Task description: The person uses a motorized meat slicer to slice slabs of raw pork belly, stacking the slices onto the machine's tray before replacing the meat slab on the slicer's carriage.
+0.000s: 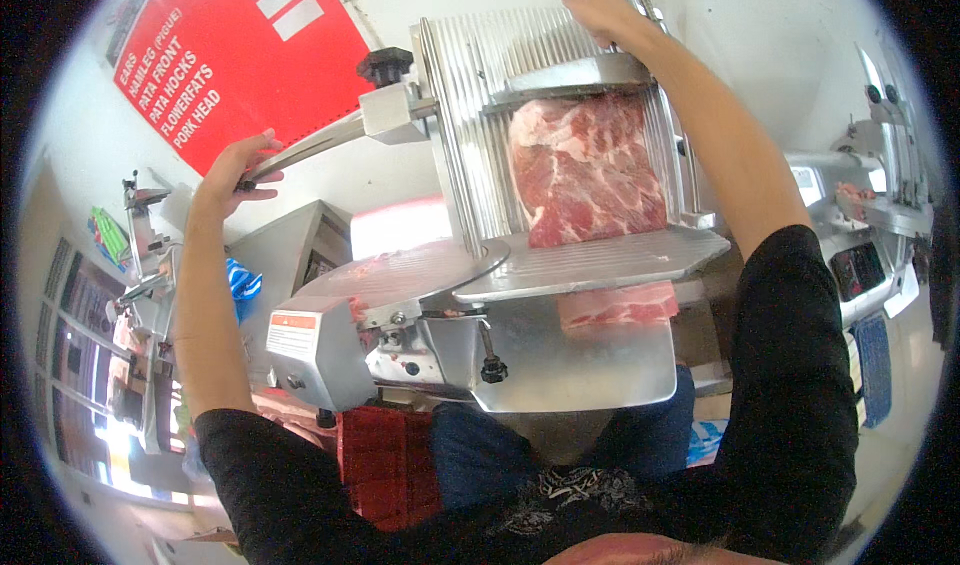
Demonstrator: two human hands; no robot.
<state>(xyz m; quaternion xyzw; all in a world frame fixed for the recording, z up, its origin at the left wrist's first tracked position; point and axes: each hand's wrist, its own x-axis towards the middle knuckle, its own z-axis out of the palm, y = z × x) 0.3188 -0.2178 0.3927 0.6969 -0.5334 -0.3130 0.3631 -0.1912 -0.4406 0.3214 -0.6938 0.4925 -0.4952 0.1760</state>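
Note:
A steel meat slicer stands before me with its ribbed carriage (480, 115) tilted upright. A marbled slab of raw meat (589, 171) rests on the carriage, its lower edge on the ribbed gauge plate (592, 265). The metal meat pusher (577, 74) lies across the slab's top. My right hand (606, 11) is curled at the pusher's upper right end, its grip partly hidden. The end of the carriage's long handle bar (315, 143) sits in my left hand (238, 166), fingers loosely spread around it. Left of the slab is the round blade (397, 269). A cut slice (619, 306) hangs below the gauge plate.
A smooth receiving plate (581, 370) juts toward my lap, beside a red crate (386, 464). A red sign (247, 47) with writing hangs on the wall. Other machines stand at the left (150, 265) and right (877, 190), the right one with meat on it.

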